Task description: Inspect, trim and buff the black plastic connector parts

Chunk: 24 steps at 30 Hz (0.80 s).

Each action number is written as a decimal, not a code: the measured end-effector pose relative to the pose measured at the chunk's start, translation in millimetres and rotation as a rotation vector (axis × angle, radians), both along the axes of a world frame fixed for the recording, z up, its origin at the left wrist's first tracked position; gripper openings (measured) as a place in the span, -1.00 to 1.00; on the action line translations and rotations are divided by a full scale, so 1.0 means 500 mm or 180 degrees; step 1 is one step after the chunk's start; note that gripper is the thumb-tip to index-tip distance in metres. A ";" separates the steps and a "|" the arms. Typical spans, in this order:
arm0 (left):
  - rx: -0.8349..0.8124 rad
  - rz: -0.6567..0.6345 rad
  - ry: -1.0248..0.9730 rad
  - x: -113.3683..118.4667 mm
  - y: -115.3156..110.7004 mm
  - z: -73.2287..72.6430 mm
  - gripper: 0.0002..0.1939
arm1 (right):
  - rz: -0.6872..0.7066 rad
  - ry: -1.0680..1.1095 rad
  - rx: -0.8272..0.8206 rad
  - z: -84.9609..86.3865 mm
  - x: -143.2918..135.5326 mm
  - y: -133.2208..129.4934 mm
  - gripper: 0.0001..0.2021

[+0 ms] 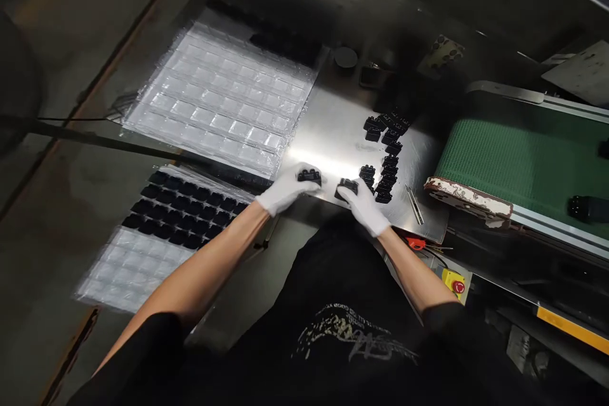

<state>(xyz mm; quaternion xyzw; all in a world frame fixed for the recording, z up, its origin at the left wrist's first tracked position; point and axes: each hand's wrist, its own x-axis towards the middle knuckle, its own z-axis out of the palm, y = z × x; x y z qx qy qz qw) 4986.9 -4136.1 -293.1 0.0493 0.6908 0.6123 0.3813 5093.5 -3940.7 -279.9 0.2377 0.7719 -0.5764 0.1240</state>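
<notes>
My left hand [288,188], in a white glove, is closed on a black part [309,176] above the front of the metal table [328,133]. To its right, my right hand [364,203], also gloved, grips another black part [347,188] near the table's front edge. The two parts are apart. Just beyond my right hand, several similar black parts [389,172] stand in a column, with a looser cluster [387,127] behind them.
A clear compartment tray [223,98] lies at the left; a lower tray [133,260] holds several black pieces. Tweezers [414,205] lie right of the parts. A green conveyor belt [518,152] and a red emergency button [458,287] are at the right.
</notes>
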 end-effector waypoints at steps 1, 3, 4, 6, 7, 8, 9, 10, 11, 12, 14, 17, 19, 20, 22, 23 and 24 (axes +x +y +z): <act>-0.0399 0.0040 0.0524 -0.039 0.008 -0.055 -0.63 | 0.0189 0.0017 0.0571 -0.043 -0.035 -0.007 -0.66; -0.0910 -0.0007 0.1000 -0.110 0.020 -0.149 -0.62 | 0.0410 0.0121 0.1035 -0.117 -0.105 -0.025 -0.65; -0.1031 -0.0068 0.1117 -0.138 0.023 -0.185 -0.61 | 0.0529 0.0162 0.1176 -0.148 -0.137 -0.034 -0.67; -0.1110 -0.0212 0.1216 -0.177 0.020 -0.236 -0.59 | 0.0747 0.0159 0.1378 -0.196 -0.184 -0.047 -0.71; -0.1135 -0.0314 0.1281 -0.190 0.015 -0.253 -0.60 | 0.0843 0.0124 0.1467 -0.214 -0.198 -0.051 -0.72; -0.1163 -0.0425 0.1344 -0.199 0.008 -0.264 -0.61 | 0.0935 0.0064 0.1564 -0.228 -0.205 -0.051 -0.72; -0.1187 -0.0539 0.1393 -0.206 0.001 -0.273 -0.61 | 0.1033 -0.0005 0.1677 -0.238 -0.208 -0.050 -0.71; -0.1207 -0.0654 0.1421 -0.214 -0.006 -0.280 -0.61 | 0.1129 -0.0070 0.1804 -0.245 -0.207 -0.046 -0.70; -0.1222 -0.0769 0.1431 -0.221 -0.011 -0.285 -0.60 | 0.1213 -0.0122 0.1922 -0.248 -0.204 -0.041 -0.69; -0.1234 -0.0881 0.1429 -0.230 -0.015 -0.288 -0.58 | 0.1287 -0.0165 0.2029 -0.249 -0.202 -0.037 -0.68; -0.1256 -0.1092 0.1421 -0.250 -0.020 -0.290 -0.58 | 0.1388 -0.0232 0.2171 -0.243 -0.202 -0.032 -0.69; -0.1323 -0.1298 0.1521 -0.265 -0.028 -0.271 -0.47 | 0.1359 -0.0272 0.2258 -0.221 -0.208 -0.039 -0.67; -0.1423 -0.1196 0.1880 -0.245 -0.036 -0.243 -0.36 | 0.1278 -0.0246 0.2328 -0.198 -0.194 -0.044 -0.59; -0.1464 -0.1097 0.2090 -0.221 -0.038 -0.225 -0.37 | 0.1227 -0.0172 0.2361 -0.186 -0.175 -0.042 -0.56; -0.1536 -0.0748 0.2548 -0.147 -0.027 -0.190 -0.59 | 0.1049 0.0135 0.2449 -0.163 -0.112 -0.024 -0.57; -0.1525 -0.0639 0.2711 -0.100 -0.011 -0.174 -0.70 | 0.0910 0.0326 0.2520 -0.155 -0.070 -0.007 -0.60; -0.1541 -0.0395 0.2980 -0.051 0.014 -0.161 -0.72 | 0.0722 0.0498 0.2622 -0.150 -0.026 0.014 -0.63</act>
